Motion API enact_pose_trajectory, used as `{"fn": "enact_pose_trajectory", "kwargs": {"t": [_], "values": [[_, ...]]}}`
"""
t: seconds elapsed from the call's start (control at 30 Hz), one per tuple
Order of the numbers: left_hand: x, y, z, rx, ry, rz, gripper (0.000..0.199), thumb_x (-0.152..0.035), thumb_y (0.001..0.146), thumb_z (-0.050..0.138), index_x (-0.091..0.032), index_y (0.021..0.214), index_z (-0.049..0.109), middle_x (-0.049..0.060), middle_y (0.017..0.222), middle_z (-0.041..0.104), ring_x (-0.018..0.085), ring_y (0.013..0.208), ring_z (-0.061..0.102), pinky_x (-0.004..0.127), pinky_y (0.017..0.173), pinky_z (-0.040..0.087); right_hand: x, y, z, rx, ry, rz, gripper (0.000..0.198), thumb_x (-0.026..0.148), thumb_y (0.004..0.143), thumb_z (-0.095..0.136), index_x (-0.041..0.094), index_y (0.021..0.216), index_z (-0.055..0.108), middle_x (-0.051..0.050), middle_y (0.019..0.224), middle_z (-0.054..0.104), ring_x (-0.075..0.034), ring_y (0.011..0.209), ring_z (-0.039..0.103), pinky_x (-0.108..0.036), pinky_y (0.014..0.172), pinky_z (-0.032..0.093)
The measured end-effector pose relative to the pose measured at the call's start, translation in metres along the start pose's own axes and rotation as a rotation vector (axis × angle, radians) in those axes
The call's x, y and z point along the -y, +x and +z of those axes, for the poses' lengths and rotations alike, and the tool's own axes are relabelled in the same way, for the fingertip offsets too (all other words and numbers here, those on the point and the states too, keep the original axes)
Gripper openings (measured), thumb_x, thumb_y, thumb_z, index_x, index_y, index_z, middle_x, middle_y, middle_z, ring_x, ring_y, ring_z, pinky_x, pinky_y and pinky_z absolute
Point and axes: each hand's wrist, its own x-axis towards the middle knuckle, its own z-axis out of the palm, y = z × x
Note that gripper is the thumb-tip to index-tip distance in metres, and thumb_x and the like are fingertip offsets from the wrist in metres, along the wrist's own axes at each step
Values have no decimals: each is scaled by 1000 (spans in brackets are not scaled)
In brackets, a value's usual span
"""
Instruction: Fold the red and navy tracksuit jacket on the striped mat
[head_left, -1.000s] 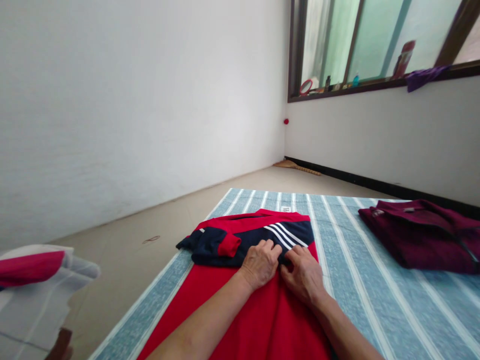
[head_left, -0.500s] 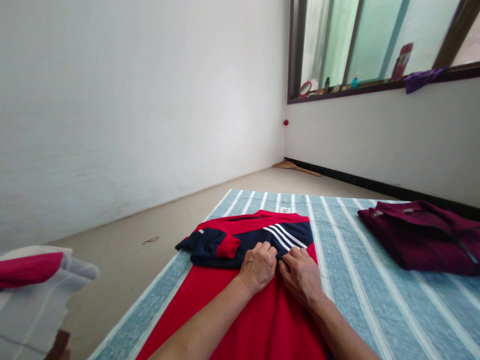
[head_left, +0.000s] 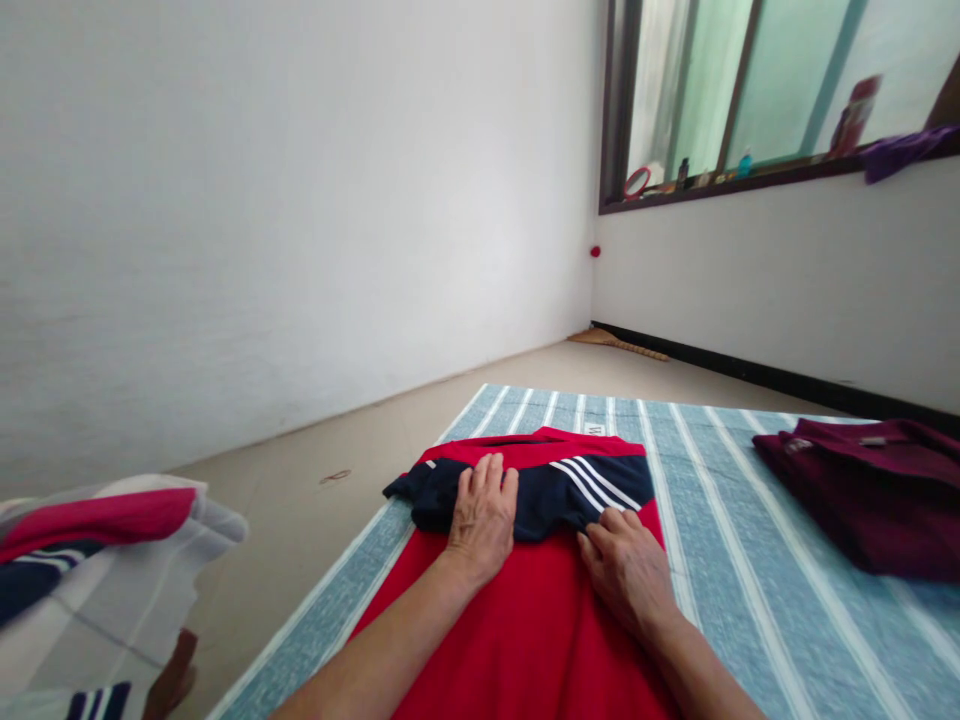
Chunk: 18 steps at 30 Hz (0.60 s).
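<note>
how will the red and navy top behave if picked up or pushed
The red and navy top would probably droop, since its fabric shows soft creases. Pushed, it would likely bunch rather than roll, as it lies spread on the striped sheet.

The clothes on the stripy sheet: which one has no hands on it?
The folded maroon garment, on the right of the striped sheet. The left hand and right hand both touch the other one, the red-and-navy top.
</note>
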Motion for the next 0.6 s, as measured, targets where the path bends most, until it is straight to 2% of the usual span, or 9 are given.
{"fn": "enact_pose_trajectory", "kwargs": {"t": [0.1, 0.17, 0.27, 0.37, 0.47, 0.53, 0.6], "values": [[17, -1, 0, 49, 34, -142, 64, -4, 67, 56, -5, 131, 48, 25, 145, 38, 39, 136, 28, 55, 107, 25, 1, 1, 0, -4, -3, 11, 25, 29, 90, 55, 24, 68, 65, -4, 78, 61, -20, 78, 51, -31, 66, 31], [25, -1, 3, -7, -148, -268, 63, 0, 64, 55, -6, 127, 52, 24, 143, 41, 38, 136, 29, 55, 107, 25, 2, 1, 0, -13, -2, 13, 25, 29, 90, 56, 24, 68, 65, -4, 78, 61, -20, 79, 51, -32, 67, 32], [38, 6, 6, -134, -535, -449, 45, -2, 67, 53, -13, 108, 64, 18, 127, 58, 34, 126, 46, 50, 105, 31, 2, 1, 0, -18, 0, 19, 25, 29, 90, 55, 24, 68, 65, -3, 78, 61, -20, 79, 51, -32, 67, 32], [59, 20, 1, -225, -724, -575, 23, -12, 72, 53, -18, 89, 67, 11, 98, 70, 30, 104, 60, 44, 97, 40, 2, 1, 2, -1, 14, 17, 24, 28, 91, 55, 24, 69, 65, -3, 78, 60, -20, 78, 51, -32, 68, 32], [83, 38, -16, -358, -954, -704, 9, -24, 74, 57, -20, 80, 64, 4, 74, 68, 26, 84, 64, 36, 80, 49, 2, 2, 3, 4, 24, 19, 23, 28, 90, 55, 24, 69, 64, -2, 79, 60, -19, 79, 51, -32, 69, 32], [95, 46, -35, -452, -1158, -769, 12, -29, 76, 57, -19, 83, 61, -1, 64, 64, 21, 67, 63, 31, 65, 50, 2, 2, 3, -3, 23, 20, 23, 28, 90, 56, 24, 69, 64, -2, 79, 60, -19, 79, 51, -32, 69, 32], [104, 51, -57, -515, -1379, -794, 11, -26, 78, 57, -18, 86, 58, -5, 61, 62, 16, 55, 60, 26, 58, 49, 3, 2, 2, -9, 23, 17, 24, 29, 91, 55, 24, 69, 64, -2, 78, 60, -19, 79, 51, -32, 69, 32]]}}
